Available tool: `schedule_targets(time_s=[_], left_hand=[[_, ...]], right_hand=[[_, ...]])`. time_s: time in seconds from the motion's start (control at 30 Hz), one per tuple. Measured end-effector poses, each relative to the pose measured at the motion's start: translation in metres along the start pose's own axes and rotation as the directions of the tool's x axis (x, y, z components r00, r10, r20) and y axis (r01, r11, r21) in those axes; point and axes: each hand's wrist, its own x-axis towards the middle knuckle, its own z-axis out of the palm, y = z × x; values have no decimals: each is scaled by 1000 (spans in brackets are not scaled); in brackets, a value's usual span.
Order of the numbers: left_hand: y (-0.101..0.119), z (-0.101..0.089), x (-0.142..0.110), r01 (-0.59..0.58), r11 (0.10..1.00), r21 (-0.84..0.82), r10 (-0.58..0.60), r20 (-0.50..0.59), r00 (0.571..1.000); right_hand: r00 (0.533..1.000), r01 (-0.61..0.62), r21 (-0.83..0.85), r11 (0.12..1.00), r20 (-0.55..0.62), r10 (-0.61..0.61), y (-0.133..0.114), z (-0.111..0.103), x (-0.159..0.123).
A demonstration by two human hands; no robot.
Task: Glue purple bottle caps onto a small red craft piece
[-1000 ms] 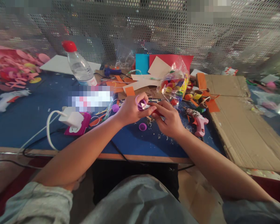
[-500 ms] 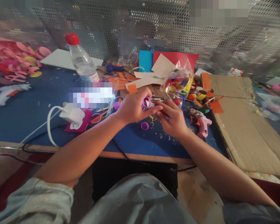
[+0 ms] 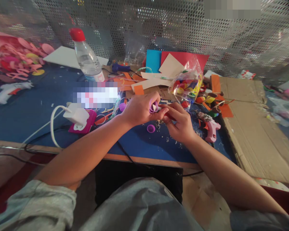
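Observation:
My left hand [image 3: 141, 110] is wrapped round a small purple cup [image 3: 150, 103], its round mouth turned toward me and a pale pointed bit inside. Close beside it, my right hand [image 3: 180, 125] has thumb and fingers pinched together at the cup's right side. Between those fingers is a slim item, partly reddish, too covered to name. Under my hands a small purple round piece [image 3: 151, 128] lies on the blue table among white scraps. Another purple piece [image 3: 122, 107] rests just left of my left hand.
A pink glue gun [image 3: 212, 130] lies right, beside flat cardboard [image 3: 262, 128]. Behind my hands are a plastic bag of colourful pieces [image 3: 186, 85] and paper sheets. Leftward stand a red-capped bottle [image 3: 88, 61] and a white plug [image 3: 77, 115] with cables; a white glue gun [image 3: 9, 91] lies farther left.
The view has shifted slightly, so the table's things appear a little to the right. Both hands keep nearly the same hold, with the purple cup still in my left hand.

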Motion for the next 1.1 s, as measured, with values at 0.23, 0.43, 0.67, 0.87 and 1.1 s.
schedule_targets(time_s=[0.23, 0.43, 0.67, 0.87, 1.1], left_hand=[[3, 2, -1, -43, 999, 15, 43, -47, 998], [5, 0, -1, 8, 997, -76, -12, -60, 998], [3, 1, 0, 43, 995, -86, -47, -46, 998], [2, 1, 1, 52, 988, -142, -52, 2, 999], [5, 1, 1, 55, 985, -165, -53, 16, 998]], right_hand=[[1000, -22, 5, 1000, -13, 22, -1, -1, 0], [999, -48, 1, 999, -17, 48, 0, -2, 1], [998, -51, -16, 999, -29, 50, 0, -2, 0], [999, -48, -13, 999, -20, 48, -3, -1, 0], [999, -34, -7, 999, -22, 34, -4, 0, 0]])
